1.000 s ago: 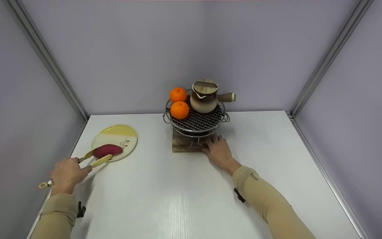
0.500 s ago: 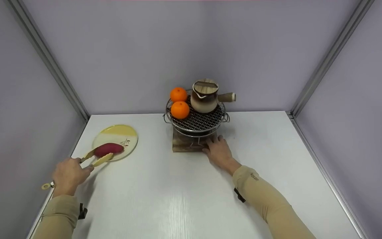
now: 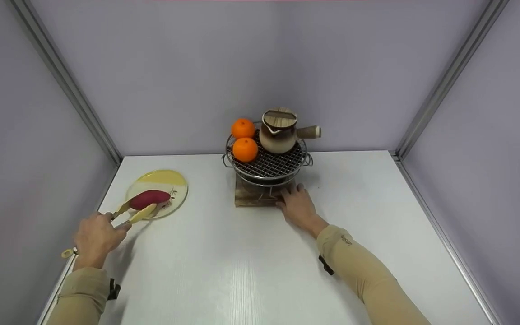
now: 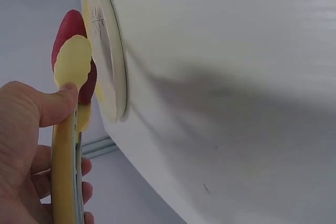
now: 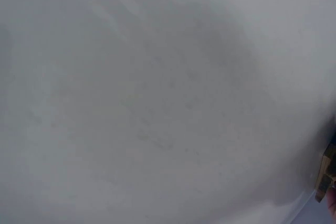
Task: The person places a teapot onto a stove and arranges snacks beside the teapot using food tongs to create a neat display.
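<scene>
In the head view my left hand (image 3: 99, 235) grips yellow-tipped tongs (image 3: 143, 212). A red-purple sweet potato (image 3: 150, 199) is pinched between the tong heads. The left wrist view has the sweet potato (image 4: 69, 30) raised off the plate (image 4: 119, 56), with my thumb along one tong arm. Below it in the head view lies the round cream-and-yellow plate (image 3: 160, 176). My right hand (image 3: 299, 208) rests with its fingers against the right side of a wooden base (image 3: 253, 198). Only a fingertip and a corner of the base show in the right wrist view.
Above the wooden base stands a round wire grill (image 3: 271, 168). Two oranges, a rear one (image 3: 243, 128) and a front one (image 3: 245, 150), sit on its left beside a lidded teapot (image 3: 278, 141) with its handle pointing right. Walls enclose the white table (image 3: 215, 253) at the back and sides.
The left hand, tongs and sweet potato have shifted slightly right, and the sweet potato has risen a little over the plate. The right hand has stayed where it was.
</scene>
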Demonstrator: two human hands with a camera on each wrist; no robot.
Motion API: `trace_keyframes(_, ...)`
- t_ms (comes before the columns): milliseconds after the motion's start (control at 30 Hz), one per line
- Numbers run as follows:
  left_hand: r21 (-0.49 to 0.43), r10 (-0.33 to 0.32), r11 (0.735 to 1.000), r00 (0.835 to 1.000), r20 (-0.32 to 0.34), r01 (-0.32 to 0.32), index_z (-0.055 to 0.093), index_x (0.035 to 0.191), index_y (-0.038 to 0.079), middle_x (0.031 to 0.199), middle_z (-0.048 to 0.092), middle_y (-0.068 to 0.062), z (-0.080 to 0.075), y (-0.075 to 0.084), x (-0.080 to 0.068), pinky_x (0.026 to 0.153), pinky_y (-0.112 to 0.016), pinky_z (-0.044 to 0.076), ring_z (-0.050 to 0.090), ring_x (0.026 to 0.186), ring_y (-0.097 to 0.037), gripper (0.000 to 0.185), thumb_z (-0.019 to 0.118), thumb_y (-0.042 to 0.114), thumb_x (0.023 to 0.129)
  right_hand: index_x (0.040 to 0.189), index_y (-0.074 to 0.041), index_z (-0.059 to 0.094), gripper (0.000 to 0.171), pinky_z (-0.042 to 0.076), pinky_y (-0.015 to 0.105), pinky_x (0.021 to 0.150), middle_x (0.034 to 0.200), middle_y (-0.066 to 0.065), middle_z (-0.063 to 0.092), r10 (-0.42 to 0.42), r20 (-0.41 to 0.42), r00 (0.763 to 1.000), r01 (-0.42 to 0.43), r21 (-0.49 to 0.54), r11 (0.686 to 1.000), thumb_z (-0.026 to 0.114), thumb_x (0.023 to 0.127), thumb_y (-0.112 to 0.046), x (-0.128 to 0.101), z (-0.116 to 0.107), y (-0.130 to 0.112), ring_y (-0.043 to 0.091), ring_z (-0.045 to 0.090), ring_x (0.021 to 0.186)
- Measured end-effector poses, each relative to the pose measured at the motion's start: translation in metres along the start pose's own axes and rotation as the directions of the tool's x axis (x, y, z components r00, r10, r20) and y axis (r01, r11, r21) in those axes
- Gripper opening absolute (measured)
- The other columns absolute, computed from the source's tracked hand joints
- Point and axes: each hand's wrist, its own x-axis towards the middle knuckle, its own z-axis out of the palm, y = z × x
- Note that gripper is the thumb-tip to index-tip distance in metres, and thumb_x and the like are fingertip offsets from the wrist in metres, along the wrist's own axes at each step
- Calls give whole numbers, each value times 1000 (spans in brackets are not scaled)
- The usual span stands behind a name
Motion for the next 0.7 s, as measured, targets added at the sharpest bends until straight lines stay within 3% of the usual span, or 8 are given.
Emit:
trace_keyframes(433,-14,45,999,995,-88,-47,74,128,-9,119,68,-37,-1,23,-10,73,-66,54,64,102,-62,65,81,46,95,152,-3,60,55,52,60,112,149,24,60,14,25,1000,-14,2,1000,68,112,-40,2,-1,-2,44,57,127)
trace_keyframes(700,0,105,994,979,-172,-107,77,123,-7,112,71,-37,-2,41,-18,78,-70,53,65,99,-65,60,84,44,92,149,-2,61,53,55,60,103,147,26,62,14,-12,1000,-14,-7,1000,71,111,-38,1,1,-2,45,59,122)
